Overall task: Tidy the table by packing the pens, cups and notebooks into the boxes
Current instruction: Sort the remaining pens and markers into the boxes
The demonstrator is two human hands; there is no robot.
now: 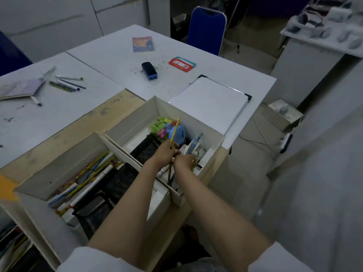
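Both my hands are down inside the right box [214,152], close together. My left hand [167,153] grips a yellow pencil [175,132], fingers curled round its lower part, the pencil standing nearly upright with its tip leaning toward the far side. My right hand [185,161] sits just beside it, fingers curled down over a bunch of pens [193,147] and markers at the right side of the box; it looks to be gripping one, though which one I cannot tell. Beyond my hands in the same box lie a blue round cup [177,133] and a cluster of green and pink bits [160,126], with a black mesh holder [146,151] on the left.

The left box [59,169], touching the right one, holds a heap of pencils and markers [88,179] and two more mesh holders [106,197].

Out on the bench [110,61], more loose pens [66,83] lie at the far left beside a purple notebook [19,89]. Farther off sit an orange-and-blue notebook [143,44], a dark blue eraser block [149,70] and a red packet [182,64]. A whiteboard [210,103] lies just beyond the right box.
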